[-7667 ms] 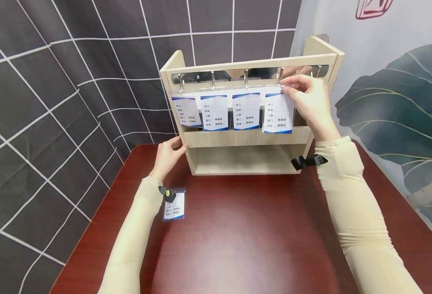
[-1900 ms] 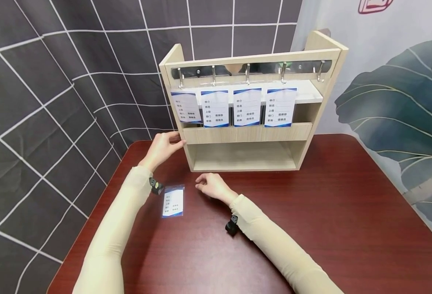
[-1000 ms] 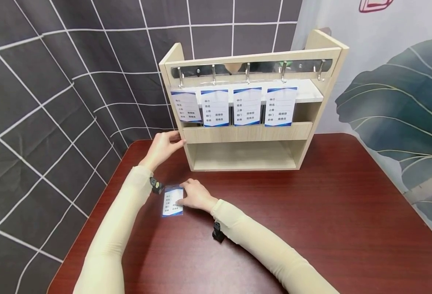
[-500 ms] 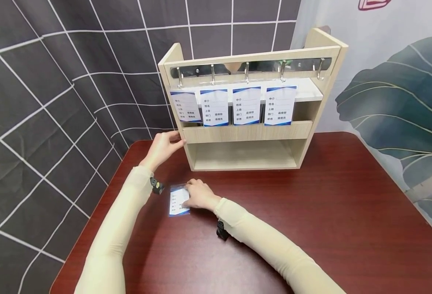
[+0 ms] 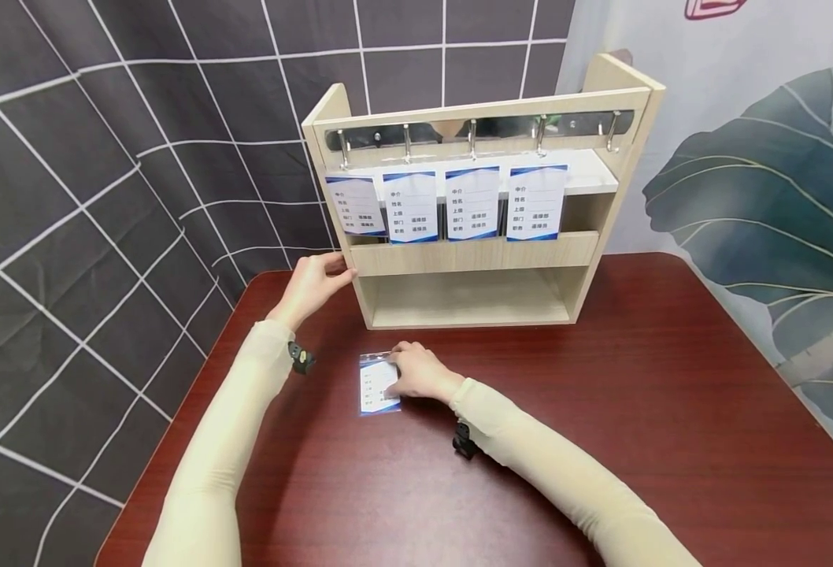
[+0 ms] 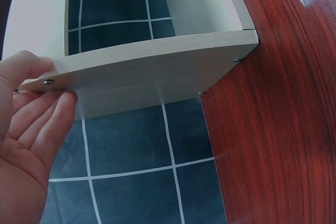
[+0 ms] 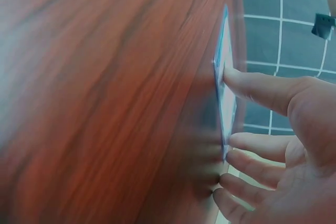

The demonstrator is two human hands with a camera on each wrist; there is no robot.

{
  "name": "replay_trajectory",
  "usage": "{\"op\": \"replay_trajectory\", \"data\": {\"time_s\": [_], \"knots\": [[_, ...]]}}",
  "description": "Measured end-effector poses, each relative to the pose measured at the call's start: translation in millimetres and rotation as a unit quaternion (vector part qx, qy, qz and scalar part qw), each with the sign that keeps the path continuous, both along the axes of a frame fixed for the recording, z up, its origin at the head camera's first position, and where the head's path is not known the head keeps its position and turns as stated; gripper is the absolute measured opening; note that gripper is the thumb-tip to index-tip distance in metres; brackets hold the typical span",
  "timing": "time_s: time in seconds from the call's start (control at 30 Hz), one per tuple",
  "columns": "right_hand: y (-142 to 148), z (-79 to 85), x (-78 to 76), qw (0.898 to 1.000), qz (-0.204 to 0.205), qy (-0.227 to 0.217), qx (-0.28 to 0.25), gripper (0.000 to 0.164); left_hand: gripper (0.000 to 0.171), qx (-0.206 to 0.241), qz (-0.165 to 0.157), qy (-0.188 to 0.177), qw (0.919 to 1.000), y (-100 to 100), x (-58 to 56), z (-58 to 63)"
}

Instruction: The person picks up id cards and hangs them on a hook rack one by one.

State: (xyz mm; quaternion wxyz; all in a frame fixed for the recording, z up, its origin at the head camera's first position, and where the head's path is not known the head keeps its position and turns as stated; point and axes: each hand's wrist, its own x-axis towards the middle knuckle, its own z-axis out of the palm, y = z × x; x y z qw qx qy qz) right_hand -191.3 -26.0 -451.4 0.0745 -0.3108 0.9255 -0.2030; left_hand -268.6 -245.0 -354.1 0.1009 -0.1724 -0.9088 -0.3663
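Observation:
A clear-sleeved name badge (image 5: pixel 374 387) with blue borders and printed text lies on the table in front of the rack. My right hand (image 5: pixel 420 372) is over its right side. In the right wrist view, the thumb (image 7: pixel 257 85) presses on the badge's face, and fairly straight fingertips touch near its edge and the table. My left hand (image 5: pixel 310 287) grips the left side panel of the light wooden rack (image 5: pixel 473 260). The left wrist view shows its thumb on one side of the panel (image 6: pixel 152 61) and fingers on the other. Several similar badges (image 5: pixel 410 206) hang on the rack's hooks.
The rack's rightmost metal hook (image 5: pixel 611 132) has no badge on it. A white shelf (image 5: pixel 594 169) runs behind the badges. The rack stands on a dark red table (image 5: pixel 601 394). A grey gridded cloth (image 5: pixel 69 276) borders the left and back.
My right hand has come down from the fourth hook to the badge on the table and has slid it to the right. The left hand has stayed on the rack's side.

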Motion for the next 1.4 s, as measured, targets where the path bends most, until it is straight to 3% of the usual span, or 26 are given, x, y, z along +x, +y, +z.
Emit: {"op": "replay_trajectory", "data": {"time_s": [0.37,0.6,0.87,1.1,1.4], "knots": [[56,-3.4,1.1,1.000,-0.006,-0.001,-0.018,0.060,0.035,0.012,0.001,0.000,0.9999,2,-0.2,-1.2],[84,4.1,1.2,1.000,-0.010,0.000,-0.007,0.056,0.036,0.011,0.003,0.008,0.9999,1,-2.3,4.0],[85,7.2,-3.8,1.000,-0.022,-0.013,-0.008,0.052,0.033,0.017,0.010,0.008,0.9998,1,-1.2,1.6],[78,7.4,-18.5,0.999,-0.037,-0.018,-0.015,0.047,0.036,0.023,0.013,0.005,0.9996,1,-1.5,-3.4],[67,8.6,-39.8,0.994,-0.039,-0.097,0.006,0.035,0.035,0.026,0.016,0.007,0.9995,1,-0.5,-7.0]]}}
